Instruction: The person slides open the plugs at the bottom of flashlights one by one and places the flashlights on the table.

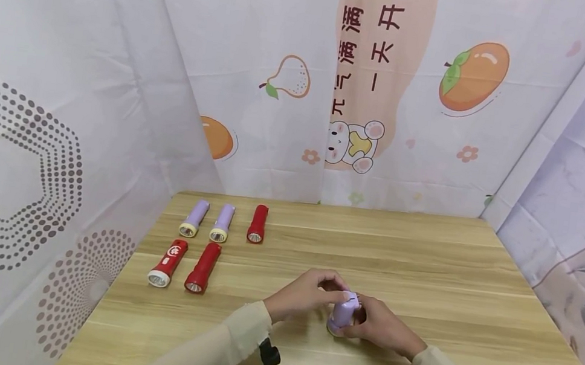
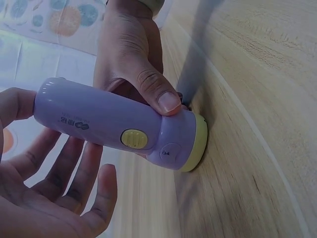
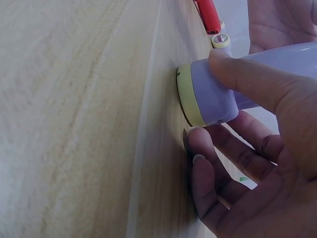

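Note:
A light purple flashlight [image 1: 344, 313] with a pale yellow rim stands lens-down on the wooden table, between both hands. My left hand [image 1: 308, 296] holds its upper end; in the left wrist view one digit presses the tail and the other fingers lie along the barrel [image 2: 99, 111]. Lower down, my right hand [image 1: 384, 326] grips the flashlight near its wide head [image 3: 213, 91], thumb on one side and fingers on the other. A yellow slide switch [image 2: 134, 139] shows on the barrel. The lens faces the tabletop and is hidden.
On the table's left lie two purple flashlights [image 1: 223, 223] and a short red one [image 1: 257, 224] in the back row. Nearer are a red flashlight with a white rim [image 1: 169, 262] and a plain red one [image 1: 203, 268]. A printed curtain [image 1: 253, 141] hangs behind the table.

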A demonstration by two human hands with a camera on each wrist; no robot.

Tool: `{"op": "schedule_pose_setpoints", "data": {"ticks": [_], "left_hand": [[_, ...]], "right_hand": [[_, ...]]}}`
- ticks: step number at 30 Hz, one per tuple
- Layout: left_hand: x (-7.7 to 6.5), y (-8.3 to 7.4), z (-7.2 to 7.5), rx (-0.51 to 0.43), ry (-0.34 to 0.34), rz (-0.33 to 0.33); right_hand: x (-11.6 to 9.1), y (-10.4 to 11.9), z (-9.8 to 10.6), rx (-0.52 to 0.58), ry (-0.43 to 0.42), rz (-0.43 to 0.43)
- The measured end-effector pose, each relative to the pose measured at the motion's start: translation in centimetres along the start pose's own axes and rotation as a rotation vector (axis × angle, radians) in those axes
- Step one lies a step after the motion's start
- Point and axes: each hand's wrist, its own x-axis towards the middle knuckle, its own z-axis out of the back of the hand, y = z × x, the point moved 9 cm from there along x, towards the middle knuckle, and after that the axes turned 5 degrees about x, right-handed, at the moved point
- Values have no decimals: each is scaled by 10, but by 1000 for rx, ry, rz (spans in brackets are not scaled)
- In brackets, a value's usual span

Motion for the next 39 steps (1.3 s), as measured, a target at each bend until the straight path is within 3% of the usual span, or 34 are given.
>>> {"op": "schedule_pose_setpoints", "data": {"ticks": [24, 39], "left_hand": [[2, -4, -1, 47, -34, 17], [2, -5, -1, 71, -64, 33]], "right_hand": [[0, -1, 0, -44, -13, -16], [1, 1, 0, -56, -31, 22]]}}
